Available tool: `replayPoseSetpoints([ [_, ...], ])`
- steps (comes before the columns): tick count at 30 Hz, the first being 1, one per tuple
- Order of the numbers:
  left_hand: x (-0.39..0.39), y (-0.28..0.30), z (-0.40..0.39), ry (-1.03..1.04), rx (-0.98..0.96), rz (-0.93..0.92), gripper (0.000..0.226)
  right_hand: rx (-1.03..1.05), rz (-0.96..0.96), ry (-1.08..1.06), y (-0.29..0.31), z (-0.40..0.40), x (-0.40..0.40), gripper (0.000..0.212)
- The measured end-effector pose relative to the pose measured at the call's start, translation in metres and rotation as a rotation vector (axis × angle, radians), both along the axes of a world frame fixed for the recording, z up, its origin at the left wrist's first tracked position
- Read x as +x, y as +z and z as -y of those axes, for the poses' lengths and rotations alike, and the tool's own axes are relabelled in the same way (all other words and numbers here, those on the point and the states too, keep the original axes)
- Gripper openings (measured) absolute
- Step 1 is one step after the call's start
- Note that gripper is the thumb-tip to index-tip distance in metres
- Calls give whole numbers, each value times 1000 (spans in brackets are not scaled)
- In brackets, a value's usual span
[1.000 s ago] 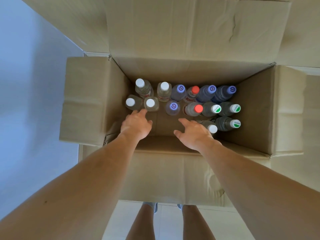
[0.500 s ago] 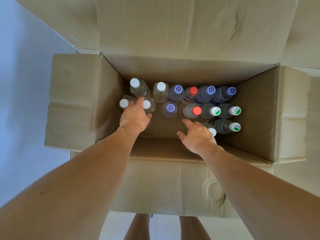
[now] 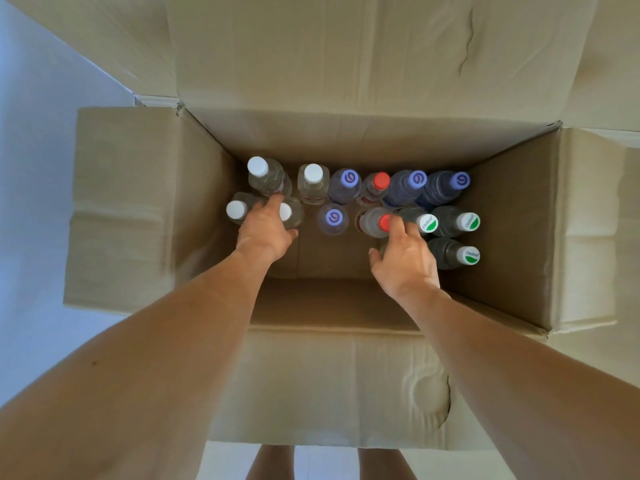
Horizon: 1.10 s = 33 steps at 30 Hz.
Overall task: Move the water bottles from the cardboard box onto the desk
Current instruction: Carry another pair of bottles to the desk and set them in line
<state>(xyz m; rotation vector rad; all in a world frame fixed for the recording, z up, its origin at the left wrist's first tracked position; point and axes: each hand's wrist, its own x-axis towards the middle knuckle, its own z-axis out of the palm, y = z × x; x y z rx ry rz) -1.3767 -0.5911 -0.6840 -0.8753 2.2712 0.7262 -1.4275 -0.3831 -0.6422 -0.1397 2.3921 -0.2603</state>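
a: where do things stand?

b: every bottle sits upright inside the cardboard box [image 3: 512, 220], packed against the far wall. no desk is in view, so nothing looks moved yet.

a: and your hands?

b: your left hand [image 3: 266, 228] is down between two white-capped bottles, the left one [image 3: 236, 210] and the right one [image 3: 289, 212], fingers stretched toward a third white-capped bottle [image 3: 266, 174] behind them. it touches the group but is not wrapped round any bottle as far as i can see. your right hand [image 3: 405, 258] has loose, spread fingers, the fingertips [image 3: 394, 223] at the red-capped bottle [image 3: 375, 221], beside the green-and-white-capped bottle [image 3: 420, 220]. no clasp there either.

a: how do i take them well?

b: i'd judge it best to go for the neck just under the cap, one bottle per hand, and curl your fingers fully before you lift. pull straight up, since the neighbours stand touching and a slanted pull could tip them. the near bottles first, so your wrists don't knock caps reaching over.
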Motion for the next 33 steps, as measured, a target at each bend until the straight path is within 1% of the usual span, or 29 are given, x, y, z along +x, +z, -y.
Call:
replayPoseSetpoints([
  [4, -2, -11, 2, 42, 12, -44, 72, 26, -10, 10, -16, -2, -14, 73],
  [9, -1, -22, 6, 66, 43, -78, 78, 34, 73, 44, -33, -7, -31, 79],
  [13, -4, -33, 9, 44, 55, -94, 85, -34, 137, 12, -51, -7, -40, 81],
  [15, -5, -39, 10, 23, 57, -88, 88, -76, 121, -46, -61, -8, -41, 80],
  [17, -5, -46, 10, 3, 70, -86, 89, -89, 91, -59, -70, -7, -43, 77],
  [20, -5, -54, 8, -23, 67, -101, 84, -66, 53, -33, -84, -7, -45, 73],
  [22, -5, -60, 9, -40, 51, -120, 80, -66, 42, -46, -92, -7, -45, 74],
  [26, -5, -67, 11, -67, 15, -143, 76, -153, 36, -88, -100, -9, -41, 80],
  [31, -5, -64, 9, -95, -5, -176, 60, -212, 8, -126, -98, -12, -36, 71],
  [33, -5, -55, 9, -108, -6, -186, 59, -222, 30, -127, -90, -13, -39, 69],
])
